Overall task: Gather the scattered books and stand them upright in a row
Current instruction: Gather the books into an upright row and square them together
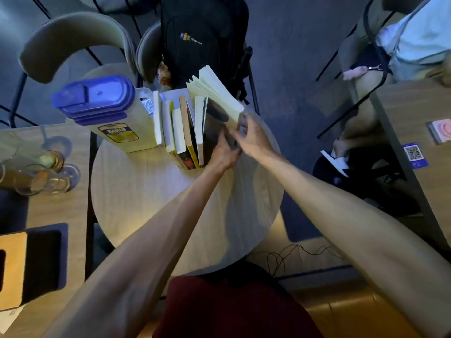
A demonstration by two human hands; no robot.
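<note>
1. a row of books (181, 132) stands upright on the round bench (156, 203), leaning against a water jug (109, 113).
2. the last book (219, 101) tilts at the row's right end, pages fanned.
3. the left hand (225, 152) fingers press its cover; the right hand (253, 137) fingers pinch its edge.

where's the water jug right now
In the head view the water jug stands at the round table's far left, directly left of the row of books.

near half of the round table (151, 206) lies bare; jug (109, 115) and books (180, 132) crowd the far edge.
</note>
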